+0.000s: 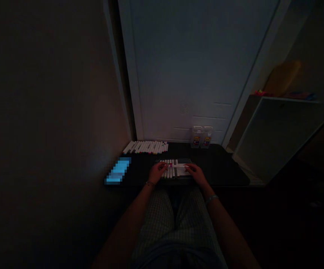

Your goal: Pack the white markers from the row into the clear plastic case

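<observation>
The scene is very dim. A small row of white markers (170, 169) lies on a dark tabletop (220, 168) just in front of me. My left hand (156, 172) rests on the left end of that row, fingers curled over the markers. Fingers of my right hand (196, 173) are closed on one white marker (182, 167) lying crosswise over the row. A longer row of white markers (146, 147) sits farther back by the wall.
Two small clear bottles (201, 136) stand at the back of the table by a white door (195, 67). A glowing blue screen (118, 171) lies at the table's left edge. A white shelf unit (274, 134) stands to the right.
</observation>
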Tool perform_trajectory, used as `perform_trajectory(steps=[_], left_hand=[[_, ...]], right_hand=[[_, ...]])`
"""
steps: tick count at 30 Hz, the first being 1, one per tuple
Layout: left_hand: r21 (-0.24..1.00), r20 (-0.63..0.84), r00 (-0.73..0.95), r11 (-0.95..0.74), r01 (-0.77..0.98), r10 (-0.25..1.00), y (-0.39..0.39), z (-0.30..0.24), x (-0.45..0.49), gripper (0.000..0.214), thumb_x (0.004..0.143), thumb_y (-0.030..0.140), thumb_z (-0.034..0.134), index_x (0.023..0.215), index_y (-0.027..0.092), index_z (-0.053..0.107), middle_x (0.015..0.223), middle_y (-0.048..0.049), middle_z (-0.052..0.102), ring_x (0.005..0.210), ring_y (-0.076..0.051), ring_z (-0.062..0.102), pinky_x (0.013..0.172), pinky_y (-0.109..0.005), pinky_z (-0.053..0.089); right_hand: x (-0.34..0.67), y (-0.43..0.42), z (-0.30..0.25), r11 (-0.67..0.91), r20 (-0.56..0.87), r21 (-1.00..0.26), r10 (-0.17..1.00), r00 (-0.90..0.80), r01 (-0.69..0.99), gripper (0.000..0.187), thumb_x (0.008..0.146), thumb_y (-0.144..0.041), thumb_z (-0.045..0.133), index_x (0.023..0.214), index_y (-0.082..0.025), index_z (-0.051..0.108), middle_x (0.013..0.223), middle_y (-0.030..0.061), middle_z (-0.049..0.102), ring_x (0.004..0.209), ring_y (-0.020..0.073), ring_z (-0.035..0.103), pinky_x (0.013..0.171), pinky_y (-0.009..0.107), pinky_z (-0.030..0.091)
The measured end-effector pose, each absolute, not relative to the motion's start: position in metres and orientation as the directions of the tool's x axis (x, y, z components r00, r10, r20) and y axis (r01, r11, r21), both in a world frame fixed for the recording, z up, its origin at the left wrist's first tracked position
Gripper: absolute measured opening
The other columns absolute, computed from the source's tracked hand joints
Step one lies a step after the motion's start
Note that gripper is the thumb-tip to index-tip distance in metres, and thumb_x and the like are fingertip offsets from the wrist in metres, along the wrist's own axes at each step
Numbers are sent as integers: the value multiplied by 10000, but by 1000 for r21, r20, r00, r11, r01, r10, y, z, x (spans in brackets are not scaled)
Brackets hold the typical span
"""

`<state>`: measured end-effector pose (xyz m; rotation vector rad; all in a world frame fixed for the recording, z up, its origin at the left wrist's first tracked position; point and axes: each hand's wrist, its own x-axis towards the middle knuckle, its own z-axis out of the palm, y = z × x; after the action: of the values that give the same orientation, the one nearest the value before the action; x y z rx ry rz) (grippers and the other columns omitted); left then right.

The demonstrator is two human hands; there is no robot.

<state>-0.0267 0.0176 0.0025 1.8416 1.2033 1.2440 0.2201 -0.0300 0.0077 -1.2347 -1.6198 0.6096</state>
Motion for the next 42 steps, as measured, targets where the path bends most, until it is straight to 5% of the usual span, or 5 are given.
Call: perform_trajectory(steps=[16,42], left_hand=[[844,361,115,-376,382,926,16,2,-26,388,725,518,557,828,162,670,719,-28,659,660,-157,597,579,-227,431],[846,394,142,-419,331,908,16,5,-25,327,773,423,557,942,174,686,926,-57,701,833,-194,641,739,-275,485]], right_hand=[[218,-31,9,356,399,-846,917,28,397,326,793,-481,538,947,-234,686,949,47,693,921,226,618,852,365,457],[222,-31,9,356,378,-896,925,35,266,350,796,-458,542,1026,-223,662,1064,49,666,1004,227,600,874,352,461]])
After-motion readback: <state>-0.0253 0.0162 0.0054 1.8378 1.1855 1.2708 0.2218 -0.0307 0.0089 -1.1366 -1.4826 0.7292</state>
